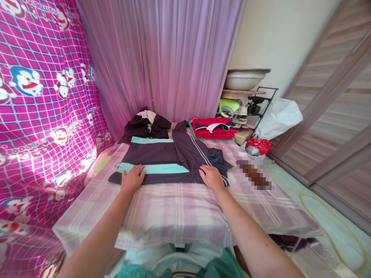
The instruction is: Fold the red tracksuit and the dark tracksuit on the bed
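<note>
A dark jacket (153,152) with turquoise bands lies spread on the table, partly folded. Its sleeve (193,150), edged with white stripes, lies across the right part, and the bunched end reaches further right. My left hand (133,177) rests with fingers out on the near left part, over the turquoise band. On the near right part, by the white-striped edge, my right hand (211,177) lies flat with its fingers extended. Neither hand grips the cloth.
A plaid cloth covers the table (174,212). At the back are a heap of dark clothes (147,125) and a folded red stack (214,129). Right of the table stand a rack (263,104) and white bag (279,116). A pink curtain (46,116) hangs left. One tabletop item is pixelated.
</note>
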